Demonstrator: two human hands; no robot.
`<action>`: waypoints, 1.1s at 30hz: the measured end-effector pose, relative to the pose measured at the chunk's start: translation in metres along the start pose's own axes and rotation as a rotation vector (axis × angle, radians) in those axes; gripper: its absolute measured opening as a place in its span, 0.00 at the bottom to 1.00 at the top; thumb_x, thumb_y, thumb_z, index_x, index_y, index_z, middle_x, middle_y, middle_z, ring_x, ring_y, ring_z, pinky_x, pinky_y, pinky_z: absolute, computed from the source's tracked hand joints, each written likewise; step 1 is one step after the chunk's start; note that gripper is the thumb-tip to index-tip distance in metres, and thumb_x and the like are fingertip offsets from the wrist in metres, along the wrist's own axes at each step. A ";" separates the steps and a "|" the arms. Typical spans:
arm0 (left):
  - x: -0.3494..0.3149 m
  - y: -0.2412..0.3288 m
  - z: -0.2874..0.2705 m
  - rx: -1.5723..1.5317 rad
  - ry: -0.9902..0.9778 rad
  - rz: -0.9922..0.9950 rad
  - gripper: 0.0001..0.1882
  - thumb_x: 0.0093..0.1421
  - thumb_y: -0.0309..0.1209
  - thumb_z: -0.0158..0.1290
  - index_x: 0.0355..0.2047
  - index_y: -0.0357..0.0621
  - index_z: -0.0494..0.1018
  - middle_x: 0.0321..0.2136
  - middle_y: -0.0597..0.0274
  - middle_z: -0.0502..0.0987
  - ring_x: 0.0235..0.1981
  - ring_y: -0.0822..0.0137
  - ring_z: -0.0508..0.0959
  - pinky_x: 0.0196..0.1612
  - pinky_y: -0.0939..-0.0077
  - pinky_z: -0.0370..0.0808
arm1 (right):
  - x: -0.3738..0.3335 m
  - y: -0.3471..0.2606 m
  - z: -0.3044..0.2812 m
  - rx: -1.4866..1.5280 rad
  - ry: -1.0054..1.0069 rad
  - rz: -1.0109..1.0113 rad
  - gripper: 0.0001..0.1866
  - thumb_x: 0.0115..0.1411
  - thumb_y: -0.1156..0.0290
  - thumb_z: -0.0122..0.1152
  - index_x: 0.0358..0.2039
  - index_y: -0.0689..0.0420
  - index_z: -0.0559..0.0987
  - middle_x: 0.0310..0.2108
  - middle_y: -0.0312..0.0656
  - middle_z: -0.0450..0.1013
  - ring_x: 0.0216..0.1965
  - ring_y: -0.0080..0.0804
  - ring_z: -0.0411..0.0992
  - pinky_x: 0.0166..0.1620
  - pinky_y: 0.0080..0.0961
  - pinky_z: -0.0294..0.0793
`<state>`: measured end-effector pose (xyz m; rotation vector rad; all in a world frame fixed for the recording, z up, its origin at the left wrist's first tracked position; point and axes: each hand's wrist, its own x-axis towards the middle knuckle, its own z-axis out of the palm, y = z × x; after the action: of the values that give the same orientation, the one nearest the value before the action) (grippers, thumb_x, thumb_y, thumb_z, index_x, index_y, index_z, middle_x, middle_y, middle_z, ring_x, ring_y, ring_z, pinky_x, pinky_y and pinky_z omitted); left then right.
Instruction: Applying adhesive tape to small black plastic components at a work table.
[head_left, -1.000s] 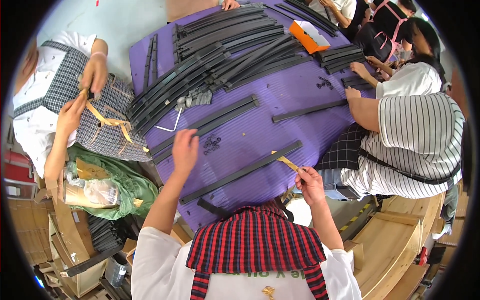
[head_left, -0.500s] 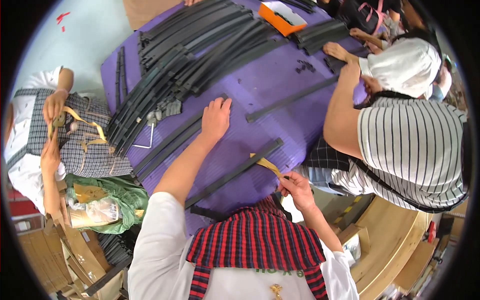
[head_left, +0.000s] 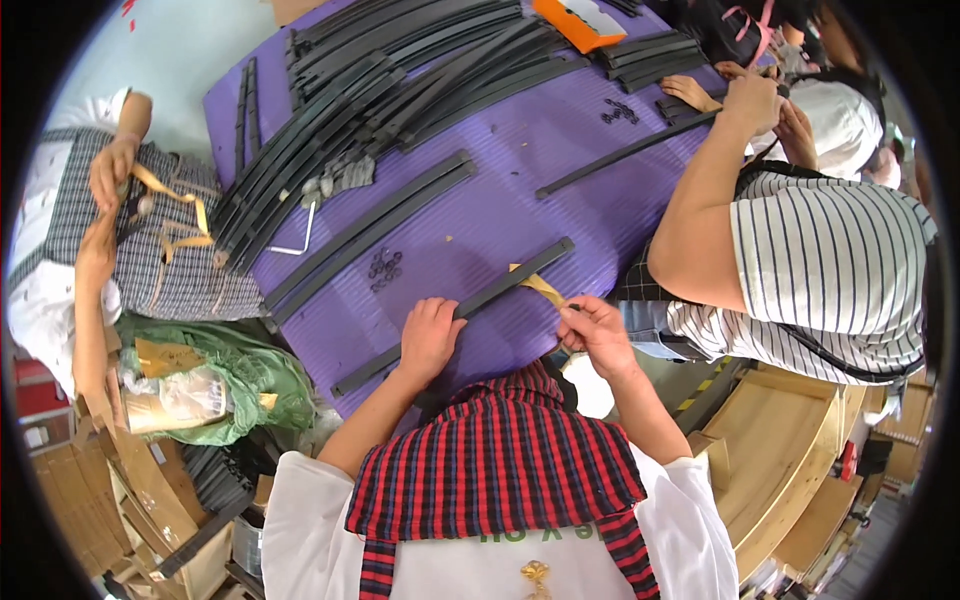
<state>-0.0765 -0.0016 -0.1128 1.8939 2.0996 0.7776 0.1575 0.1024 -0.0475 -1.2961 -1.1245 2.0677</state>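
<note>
A long black strip (head_left: 500, 292) lies slantwise on the purple table in front of me. My left hand (head_left: 430, 338) grips it near its middle, fingers over the top and thumb at the near side. A yellow band (head_left: 541, 288) reaches from the strip's right part to my right hand (head_left: 595, 335), whose thumb and fingers pinch its near end. Something small and dark shows at those fingertips, too small to name. Beyond my left hand is a cluster of small black rings (head_left: 384, 268), and past it two more black strips (head_left: 375, 230) lie side by side.
Many black strips (head_left: 330, 140) are piled across the far left of the purple table (head_left: 500, 215). Near them lie grey gloves (head_left: 345, 177) and a bent metal rod (head_left: 305, 232). An orange box (head_left: 580, 25) stands at the back. Co-workers sit left and right, one holding a strip (head_left: 630, 152).
My left hand has drawn back toward me from the farther strips onto the near strip. Small black rings now show where my arm was. The right hand keeps its pinch on the yellow band.
</note>
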 end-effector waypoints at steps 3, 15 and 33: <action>-0.012 -0.013 -0.012 -0.014 -0.012 -0.020 0.16 0.47 0.31 0.56 0.35 0.38 0.69 0.34 0.56 0.70 0.37 0.56 0.68 0.40 0.64 0.66 | -0.015 -0.013 -0.006 -0.021 0.092 -0.095 0.05 0.53 0.73 0.56 0.30 0.60 0.73 0.17 0.34 0.69 0.16 0.17 0.64 0.21 0.12 0.62; -0.045 -0.067 -0.030 0.075 0.154 0.065 0.11 0.52 0.32 0.51 0.35 0.41 0.71 0.28 0.57 0.72 0.33 0.56 0.72 0.37 0.66 0.69 | -0.113 -0.059 -0.009 -0.016 0.369 -0.521 0.03 0.56 0.73 0.54 0.30 0.57 0.74 0.16 0.32 0.66 0.15 0.15 0.59 0.18 0.09 0.54; -0.063 -0.075 -0.055 0.262 0.192 0.030 0.10 0.47 0.32 0.56 0.31 0.46 0.73 0.26 0.65 0.71 0.30 0.64 0.71 0.32 0.71 0.68 | -0.044 -0.025 0.016 -0.330 0.164 -0.319 0.06 0.55 0.74 0.54 0.33 0.61 0.74 0.19 0.32 0.69 0.18 0.13 0.62 0.22 0.10 0.60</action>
<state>-0.1579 -0.0784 -0.1168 2.0577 2.3976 0.7488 0.1628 0.0782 -0.0006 -1.3029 -1.5291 1.5635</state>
